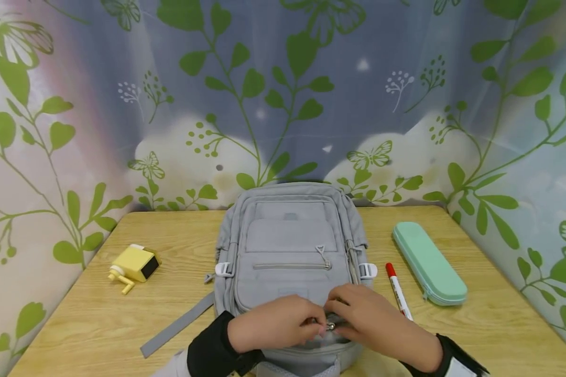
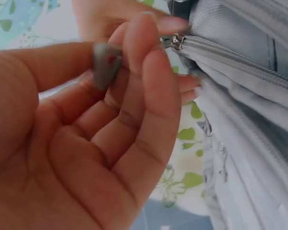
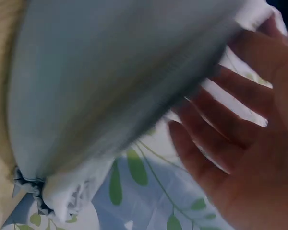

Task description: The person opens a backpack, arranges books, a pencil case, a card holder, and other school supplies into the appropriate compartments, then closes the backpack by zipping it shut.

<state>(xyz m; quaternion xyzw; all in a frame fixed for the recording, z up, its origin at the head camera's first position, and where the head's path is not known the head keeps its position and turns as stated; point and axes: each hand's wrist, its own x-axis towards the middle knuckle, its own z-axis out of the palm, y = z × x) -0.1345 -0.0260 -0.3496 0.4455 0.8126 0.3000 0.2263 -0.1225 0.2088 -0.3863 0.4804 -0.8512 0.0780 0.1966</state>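
A grey backpack lies on the table, its top edge toward me. My left hand pinches a grey zipper pull between thumb and fingers; the metal slider sits on an opened zipper in the left wrist view. Close beside it, my right hand grips the bag's edge near the slider, thumb on one side and fingers on the other. In the right wrist view the grey fabric is blurred, and that hand's fingers lie along its edge.
Left of the bag stands a small yellow box-shaped thing with a crank. A grey strap trails over the table. To the right lie a red-capped marker and a mint-green case. A leaf-patterned curtain hangs behind.
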